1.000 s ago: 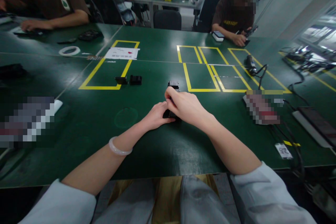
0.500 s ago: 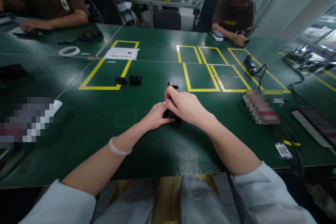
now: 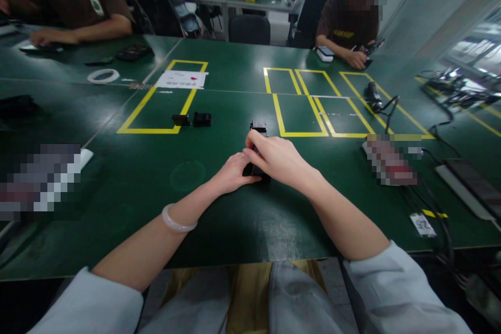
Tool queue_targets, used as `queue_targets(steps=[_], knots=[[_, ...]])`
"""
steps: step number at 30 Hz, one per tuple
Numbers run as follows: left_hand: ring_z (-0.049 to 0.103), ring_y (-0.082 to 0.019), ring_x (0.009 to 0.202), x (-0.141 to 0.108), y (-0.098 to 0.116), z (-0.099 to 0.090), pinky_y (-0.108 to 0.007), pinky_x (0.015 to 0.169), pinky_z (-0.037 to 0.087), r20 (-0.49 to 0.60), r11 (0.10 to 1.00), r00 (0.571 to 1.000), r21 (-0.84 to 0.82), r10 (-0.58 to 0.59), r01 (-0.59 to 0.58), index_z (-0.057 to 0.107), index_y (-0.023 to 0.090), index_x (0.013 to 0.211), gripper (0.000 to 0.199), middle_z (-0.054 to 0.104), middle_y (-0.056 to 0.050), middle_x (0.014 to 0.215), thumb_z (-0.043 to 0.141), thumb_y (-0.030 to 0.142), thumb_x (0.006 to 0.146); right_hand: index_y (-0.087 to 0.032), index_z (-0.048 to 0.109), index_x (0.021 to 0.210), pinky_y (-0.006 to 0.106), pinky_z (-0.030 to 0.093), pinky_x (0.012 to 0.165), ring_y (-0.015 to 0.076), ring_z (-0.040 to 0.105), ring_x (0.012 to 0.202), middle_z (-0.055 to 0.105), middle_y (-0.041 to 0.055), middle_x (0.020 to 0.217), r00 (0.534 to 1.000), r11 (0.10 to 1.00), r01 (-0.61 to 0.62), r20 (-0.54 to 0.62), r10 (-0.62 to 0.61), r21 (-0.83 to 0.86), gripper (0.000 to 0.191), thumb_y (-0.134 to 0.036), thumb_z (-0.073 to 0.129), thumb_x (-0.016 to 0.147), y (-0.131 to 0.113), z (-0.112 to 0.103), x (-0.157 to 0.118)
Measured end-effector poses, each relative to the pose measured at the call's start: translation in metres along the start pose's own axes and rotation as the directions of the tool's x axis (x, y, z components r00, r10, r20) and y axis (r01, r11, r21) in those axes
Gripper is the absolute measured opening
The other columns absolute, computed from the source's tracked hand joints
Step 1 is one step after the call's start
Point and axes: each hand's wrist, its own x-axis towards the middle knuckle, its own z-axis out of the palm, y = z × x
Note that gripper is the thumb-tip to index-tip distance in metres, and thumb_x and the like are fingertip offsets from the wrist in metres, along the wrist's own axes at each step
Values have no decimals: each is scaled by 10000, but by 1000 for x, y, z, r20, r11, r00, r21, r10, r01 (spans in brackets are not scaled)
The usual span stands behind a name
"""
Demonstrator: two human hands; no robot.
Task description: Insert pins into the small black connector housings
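Both my hands meet at the middle of the table around a small black part [image 3: 258, 126], whose far end shows beyond my fingers. My left hand [image 3: 234, 173] grips its near left side, the thumb stretched along the near end. From above and the right, my right hand [image 3: 281, 159] closes on it with thumb and bent forefinger. My hands hide most of the part, so its exact kind cannot be made out. To the left, a thin upright black piece [image 3: 180, 120] stands next to a small black block [image 3: 202, 119]; neither is touched.
Yellow tape outlines [image 3: 305, 134] mark the green table [image 3: 219, 219]. A paper sheet [image 3: 182, 80] and a tape roll [image 3: 103, 76] lie at the left. Phone-like devices [image 3: 391, 162] and cables [image 3: 434, 209] occupy the right. Two people sit across the table.
The fingers of my right hand have shifted very slightly on the black part. Both arms and the other things on the table stay where they were.
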Motion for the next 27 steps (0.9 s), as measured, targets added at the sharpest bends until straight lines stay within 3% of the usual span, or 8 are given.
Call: queue_targets(steps=[11, 17, 24, 27], knots=[[550, -342, 1232, 1, 1, 0, -504, 1041, 428, -19, 1000, 1000, 17, -2, 2, 563, 178, 1278, 561, 600, -119, 1328, 740, 424, 806, -198, 530, 1101, 255, 280, 593, 142, 565, 686, 672, 18, 850, 1000, 1000, -1, 8, 1, 10, 195, -252, 402, 965, 1, -1, -1], [564, -336, 1215, 1, 0, 0, -497, 1029, 438, 6, 1000, 1000, 18, 8, -8, 562, 187, 1276, 538, 609, -111, 1318, 721, 429, 822, -197, 542, 1080, 259, 271, 590, 151, 570, 687, 674, 24, 836, 1000, 1000, 0, 8, 0, 4, 228, -340, 386, 994, 2, 0, 0], [562, -336, 1216, 1, 1, 0, -492, 1028, 441, -15, 1000, 1000, 21, 0, 0, 569, 184, 1262, 550, 604, -115, 1317, 740, 438, 805, -194, 539, 1095, 254, 281, 595, 144, 562, 682, 672, 23, 852, 1000, 1000, -2, -3, 2, 29, 200, -255, 405, 960, 3, 0, 0], [560, -330, 1221, 0, 0, 0, -489, 1037, 432, 2, 1000, 1000, 21, 8, -8, 574, 192, 1262, 528, 607, -106, 1320, 727, 435, 819, -194, 539, 1084, 252, 280, 595, 146, 564, 682, 669, 20, 833, 1000, 1000, 7, -4, -7, 25, 206, -304, 400, 979, 3, 1, 0]])
